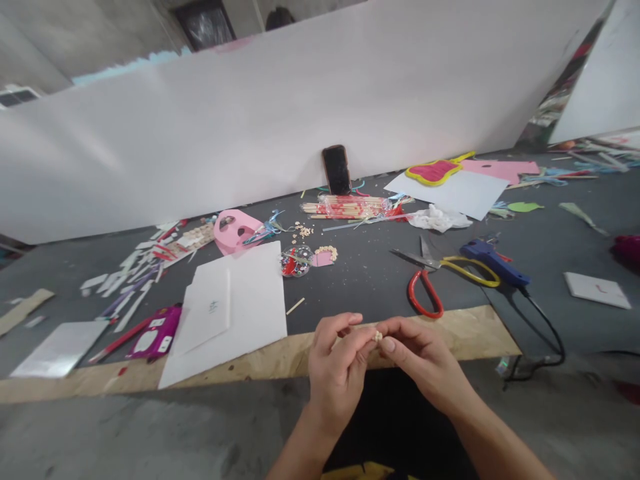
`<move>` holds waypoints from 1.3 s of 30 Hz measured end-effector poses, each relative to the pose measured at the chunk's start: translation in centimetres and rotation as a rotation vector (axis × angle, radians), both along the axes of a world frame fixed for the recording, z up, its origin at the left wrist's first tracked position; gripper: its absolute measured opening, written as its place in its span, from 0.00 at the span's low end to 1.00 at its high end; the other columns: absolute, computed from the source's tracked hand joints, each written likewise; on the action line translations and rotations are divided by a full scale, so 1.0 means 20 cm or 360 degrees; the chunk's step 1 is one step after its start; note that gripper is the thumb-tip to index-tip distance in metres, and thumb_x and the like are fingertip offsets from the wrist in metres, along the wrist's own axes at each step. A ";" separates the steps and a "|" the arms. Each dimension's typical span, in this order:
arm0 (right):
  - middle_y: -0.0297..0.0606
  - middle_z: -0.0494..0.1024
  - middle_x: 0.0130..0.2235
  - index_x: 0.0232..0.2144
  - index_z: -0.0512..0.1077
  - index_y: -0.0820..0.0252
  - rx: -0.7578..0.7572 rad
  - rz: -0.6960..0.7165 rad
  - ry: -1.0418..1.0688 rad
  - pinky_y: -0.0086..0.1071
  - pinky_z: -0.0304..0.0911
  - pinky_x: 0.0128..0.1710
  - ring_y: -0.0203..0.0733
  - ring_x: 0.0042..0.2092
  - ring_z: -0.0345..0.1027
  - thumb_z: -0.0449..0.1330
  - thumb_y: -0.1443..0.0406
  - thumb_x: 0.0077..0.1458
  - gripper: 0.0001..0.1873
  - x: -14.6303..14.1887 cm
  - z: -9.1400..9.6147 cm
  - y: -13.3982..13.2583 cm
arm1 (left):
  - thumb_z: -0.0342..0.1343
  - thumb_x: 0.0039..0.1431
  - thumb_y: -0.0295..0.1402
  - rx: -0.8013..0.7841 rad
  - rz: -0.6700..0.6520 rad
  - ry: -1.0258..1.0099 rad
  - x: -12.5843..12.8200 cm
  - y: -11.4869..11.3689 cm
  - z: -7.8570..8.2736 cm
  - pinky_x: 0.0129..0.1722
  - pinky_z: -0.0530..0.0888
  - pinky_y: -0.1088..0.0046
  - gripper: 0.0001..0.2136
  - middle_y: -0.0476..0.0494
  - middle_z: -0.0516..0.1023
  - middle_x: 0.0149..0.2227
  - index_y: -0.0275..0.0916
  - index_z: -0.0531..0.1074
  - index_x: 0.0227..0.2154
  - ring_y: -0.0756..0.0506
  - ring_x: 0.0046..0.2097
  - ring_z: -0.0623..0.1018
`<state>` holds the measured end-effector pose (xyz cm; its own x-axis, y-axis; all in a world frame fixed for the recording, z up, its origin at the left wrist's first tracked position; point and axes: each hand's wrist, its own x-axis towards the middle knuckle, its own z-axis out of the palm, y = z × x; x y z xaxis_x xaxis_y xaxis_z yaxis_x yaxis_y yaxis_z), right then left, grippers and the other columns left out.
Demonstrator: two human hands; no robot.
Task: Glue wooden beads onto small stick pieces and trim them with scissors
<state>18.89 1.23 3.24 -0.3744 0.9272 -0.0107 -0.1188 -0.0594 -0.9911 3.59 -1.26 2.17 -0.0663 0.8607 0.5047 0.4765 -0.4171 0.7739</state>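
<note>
My left hand and my right hand meet at the fingertips just in front of the table's wooden front edge. Both pinch a tiny cream-coloured bead or cluster between thumbs and forefingers. The fingers of both hands are curled closed around it. Nearest on the table lie red-handled scissors and a white sheet of paper to the left.
On the dark table lie yellow-handled scissors, a blue glue gun with a black cord, a pink mask, a bag of wooden sticks, beads, and paper scraps. A phone leans on the white board.
</note>
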 end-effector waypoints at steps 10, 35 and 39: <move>0.37 0.75 0.35 0.37 0.72 0.56 0.0698 -0.0266 -0.0315 0.28 0.67 0.35 0.36 0.36 0.70 0.58 0.65 0.56 0.06 0.02 -0.03 0.01 | 0.56 0.57 0.33 -0.0741 -0.0261 -0.0846 0.02 0.00 0.05 0.45 0.69 0.69 0.05 0.43 0.72 0.42 0.41 0.77 0.33 0.44 0.44 0.73; 0.39 0.74 0.37 0.38 0.74 0.55 0.0960 -0.0251 -0.0481 0.29 0.69 0.37 0.37 0.38 0.71 0.58 0.68 0.55 0.08 0.01 -0.02 0.02 | 0.62 0.49 0.33 -0.1264 -0.0564 -0.1794 0.05 0.04 0.05 0.35 0.69 0.74 0.07 0.46 0.76 0.29 0.34 0.77 0.28 0.51 0.31 0.73; 0.37 0.74 0.36 0.43 0.71 0.55 0.0940 -0.0289 -0.0457 0.27 0.69 0.32 0.34 0.31 0.69 0.60 0.68 0.53 0.13 0.01 -0.03 0.02 | 0.62 0.51 0.33 -0.1293 -0.0621 -0.1832 0.05 0.04 0.06 0.35 0.70 0.72 0.07 0.43 0.77 0.29 0.33 0.78 0.29 0.49 0.32 0.74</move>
